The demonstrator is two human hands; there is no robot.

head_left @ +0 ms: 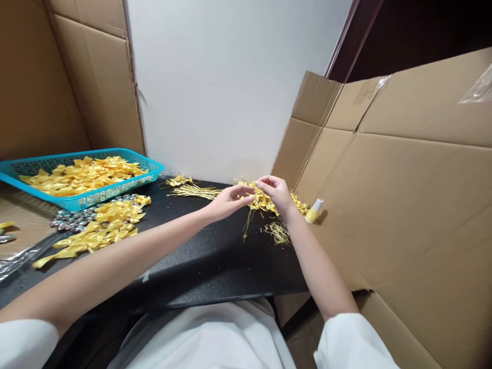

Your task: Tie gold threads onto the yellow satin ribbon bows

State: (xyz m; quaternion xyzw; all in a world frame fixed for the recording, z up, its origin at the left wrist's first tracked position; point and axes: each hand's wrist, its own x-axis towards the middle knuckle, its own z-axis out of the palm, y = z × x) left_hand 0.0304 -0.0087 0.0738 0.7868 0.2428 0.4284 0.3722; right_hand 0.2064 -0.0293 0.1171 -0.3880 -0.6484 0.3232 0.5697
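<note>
Head view, left hand (231, 202), right hand (277, 193) close together, grip unclear, yellow pile (263, 204) behind, plain cardboard (418, 205) alongside

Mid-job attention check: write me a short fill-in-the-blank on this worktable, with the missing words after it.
The blue basket lies to the ____ of the left hand.
The bare tabletop is ____ in colour.
In the picture, the spool stands to the ____ of the right hand.
The right sleeve is ____.

Missing words: left; black; right; white.
</note>
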